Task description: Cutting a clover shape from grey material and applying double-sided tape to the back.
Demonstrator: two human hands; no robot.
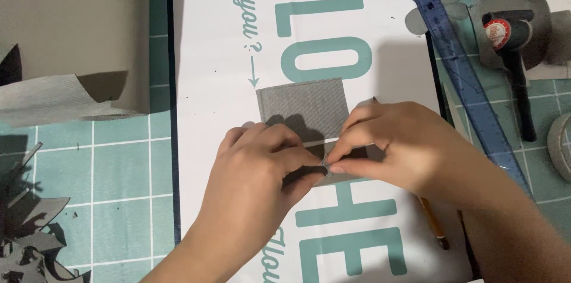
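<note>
While both hands (309,161) pinch its near edge, the grey ribbed fabric rectangle (302,107) lies flat.

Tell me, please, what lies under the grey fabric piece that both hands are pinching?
The grey fabric piece lies on a white sheet with teal lettering. The left hand and right hand cover its lower edge.

Teal grid cutting mat (125,164) — white printed sheet (208,51) atop.

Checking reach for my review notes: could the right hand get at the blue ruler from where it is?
Probably yes. The blue ruler lies uncovered just beyond the right hand, with nothing between them. The hand would first have to let go of the grey fabric piece it is pinching.
</note>
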